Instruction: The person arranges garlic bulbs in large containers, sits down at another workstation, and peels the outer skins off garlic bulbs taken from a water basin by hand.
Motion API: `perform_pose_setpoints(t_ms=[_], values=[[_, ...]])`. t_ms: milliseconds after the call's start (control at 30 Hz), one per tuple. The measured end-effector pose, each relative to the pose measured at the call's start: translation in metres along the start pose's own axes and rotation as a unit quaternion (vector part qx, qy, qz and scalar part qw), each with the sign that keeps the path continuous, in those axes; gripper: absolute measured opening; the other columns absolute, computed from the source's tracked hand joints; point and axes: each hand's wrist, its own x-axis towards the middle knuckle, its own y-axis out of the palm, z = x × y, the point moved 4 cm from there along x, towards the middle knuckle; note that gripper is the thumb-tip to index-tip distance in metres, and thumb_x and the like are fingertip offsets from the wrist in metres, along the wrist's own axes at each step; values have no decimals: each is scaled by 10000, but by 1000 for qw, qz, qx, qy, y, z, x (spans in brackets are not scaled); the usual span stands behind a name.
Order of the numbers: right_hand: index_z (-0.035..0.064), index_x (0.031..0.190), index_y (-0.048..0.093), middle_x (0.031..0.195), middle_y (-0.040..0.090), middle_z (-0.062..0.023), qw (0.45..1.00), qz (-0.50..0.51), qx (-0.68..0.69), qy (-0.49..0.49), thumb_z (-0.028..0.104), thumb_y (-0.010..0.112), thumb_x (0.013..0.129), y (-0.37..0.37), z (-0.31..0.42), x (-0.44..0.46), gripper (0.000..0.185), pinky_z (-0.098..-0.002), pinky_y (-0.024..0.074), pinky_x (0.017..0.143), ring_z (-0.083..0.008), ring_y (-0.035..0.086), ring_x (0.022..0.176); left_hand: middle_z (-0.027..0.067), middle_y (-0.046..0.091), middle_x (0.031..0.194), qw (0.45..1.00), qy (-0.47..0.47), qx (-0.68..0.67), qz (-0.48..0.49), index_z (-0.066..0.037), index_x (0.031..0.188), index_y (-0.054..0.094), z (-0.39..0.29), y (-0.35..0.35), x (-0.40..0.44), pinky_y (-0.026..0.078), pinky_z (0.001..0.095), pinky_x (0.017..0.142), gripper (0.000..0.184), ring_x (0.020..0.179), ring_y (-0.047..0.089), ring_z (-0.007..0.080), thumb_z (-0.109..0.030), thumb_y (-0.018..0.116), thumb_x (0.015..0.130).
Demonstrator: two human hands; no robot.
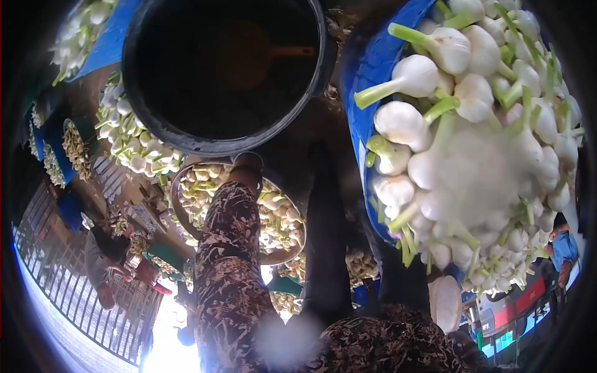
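Neither of my hands shows in the head view. Dark patterned cloth covers a limb, apparently my leg, that runs up from the bottom edge; its dim end is beside the rim of a large black tub. Inside the tub a faint orange-brown shape with a handle is too dark to name. Garlic bulbs with cut green stems are heaped high at the right, against a blue sheet or container wall. Behind the limb lies a round basin of more garlic.
More garlic heaps lie at the left, with another by a blue sheet above. People stand or work at the lower left and far right, one in a blue top. A metal fence curves along the lower left. Pale smudges blur parts of the view.
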Motion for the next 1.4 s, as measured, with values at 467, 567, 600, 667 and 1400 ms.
perform_pose_setpoints(t_ms=[467,567,600,667,1400], values=[[108,996,666,856,689,-90,995,31,71,56,303,688,809,6,7,14,271,-358,511,776,-228,667,796,154,557,1164,996,-28,-57,63,-103,1196,591,37,72,123,385,430,868,370,1029,508,278,-311,525,897],[103,994,666,846,688,-91,996,41,65,52,298,687,812,-2,19,11,268,-360,515,769,-229,667,785,147,565,1131,993,-34,-100,59,-101,1189,590,50,55,101,395,419,831,365,986,518,264,-312,529,898],[101,993,666,843,687,-91,996,45,63,52,296,686,814,-6,24,12,266,-361,517,766,-229,667,781,145,567,1120,992,-44,-107,57,-100,1187,590,58,47,94,398,416,818,363,971,521,259,-312,530,898],[97,992,667,836,686,-92,995,46,66,51,293,686,816,-14,32,14,264,-363,519,761,-230,666,773,140,572,1099,987,-54,-140,52,-98,1182,590,63,35,87,405,408,794,360,942,528,250,-313,533,898],[55,975,670,763,674,-100,975,154,152,56,257,677,842,-10,-98,-39,242,-381,549,709,-235,663,690,89,629,860,734,-73,-625,254,-79,1129,585,-52,47,14,477,328,522,332,620,600,146,-320,563,902]])
